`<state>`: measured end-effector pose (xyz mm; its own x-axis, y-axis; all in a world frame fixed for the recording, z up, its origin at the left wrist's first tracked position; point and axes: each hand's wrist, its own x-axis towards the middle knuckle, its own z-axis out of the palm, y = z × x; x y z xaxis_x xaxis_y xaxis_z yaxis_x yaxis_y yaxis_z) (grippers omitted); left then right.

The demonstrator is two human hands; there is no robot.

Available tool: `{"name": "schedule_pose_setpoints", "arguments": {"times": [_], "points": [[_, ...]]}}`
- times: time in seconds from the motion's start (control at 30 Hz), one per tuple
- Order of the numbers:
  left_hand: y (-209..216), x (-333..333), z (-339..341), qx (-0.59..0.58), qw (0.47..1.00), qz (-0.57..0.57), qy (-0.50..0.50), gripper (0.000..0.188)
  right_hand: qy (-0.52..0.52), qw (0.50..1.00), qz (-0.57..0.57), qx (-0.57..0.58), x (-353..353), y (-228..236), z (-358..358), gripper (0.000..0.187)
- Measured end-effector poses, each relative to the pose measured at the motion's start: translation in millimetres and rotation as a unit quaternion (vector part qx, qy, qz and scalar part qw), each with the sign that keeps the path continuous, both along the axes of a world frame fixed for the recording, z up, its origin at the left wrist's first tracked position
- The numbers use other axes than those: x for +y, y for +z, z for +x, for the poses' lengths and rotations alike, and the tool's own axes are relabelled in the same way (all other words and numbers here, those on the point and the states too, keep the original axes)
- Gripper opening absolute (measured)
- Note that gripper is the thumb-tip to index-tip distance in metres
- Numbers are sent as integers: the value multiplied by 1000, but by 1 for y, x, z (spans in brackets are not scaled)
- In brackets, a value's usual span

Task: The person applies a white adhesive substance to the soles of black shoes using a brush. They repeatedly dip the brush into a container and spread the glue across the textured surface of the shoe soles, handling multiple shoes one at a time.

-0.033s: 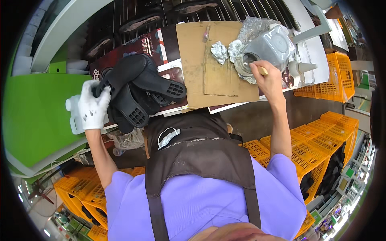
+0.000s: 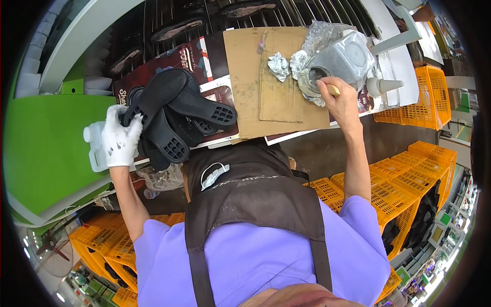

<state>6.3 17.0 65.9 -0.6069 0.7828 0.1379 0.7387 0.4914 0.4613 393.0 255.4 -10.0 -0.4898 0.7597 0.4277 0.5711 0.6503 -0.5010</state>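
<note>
My left hand (image 2: 121, 137), in a white glove, is closed on the heel end of a black shoe sole (image 2: 166, 89). That sole lies on a pile of other black soles (image 2: 207, 110) with grid-patterned hollows, at the left of the bench. My bare right hand (image 2: 341, 102) grips a brush by its light wooden handle (image 2: 333, 90). The brush's far end is hidden by my fingers, at the mouth of a small round pot (image 2: 319, 73). Crumpled, whitish wrapping (image 2: 299, 61) surrounds the pot.
Cardboard (image 2: 245, 82) covers the bench's middle, with a crumpled wad (image 2: 279, 66) on it. Right of the pot are a clear plastic jug (image 2: 350, 56) and a white nozzle bottle (image 2: 383, 86). A rack of metal rollers (image 2: 302, 13) runs behind. Orange crates (image 2: 417, 169) stand at right.
My gloved left hand has shifted very slightly and its fingers sit a little lower on the sole. The right hand is almost unmoved at the pot.
</note>
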Motion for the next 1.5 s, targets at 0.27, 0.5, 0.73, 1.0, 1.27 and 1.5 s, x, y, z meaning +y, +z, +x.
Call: {"name": "schedule_pose_setpoints", "arguments": {"times": [0.27, 0.5, 0.73, 1.0, 1.27, 1.5], "points": [[-13, 1, 21, -246, 885, 384, 97, 41, -119, 910, -274, 287, -7, 17, 12, 16], [-34, 16, 72, -604, 697, 369, -118, 55, -107, 938, -206, 259, -21, 5, 7, 13], [-51, 54, 103, -739, 589, 304, -122, 65, -143, 922, -281, 224, -15, 26, 11, 20], [-62, 89, 129, -897, 385, 220, 5, 63, 116, 962, -240, -58, 0, 54, 28, 13], [-75, 108, 142, -917, 285, 272, -60, 65, 158, 927, -340, -11, 12, 72, 46, 14], [-85, 121, 152, -907, 294, 288, -89, 54, -1, 894, -387, 226, -9, 33, 50, 17]]}}
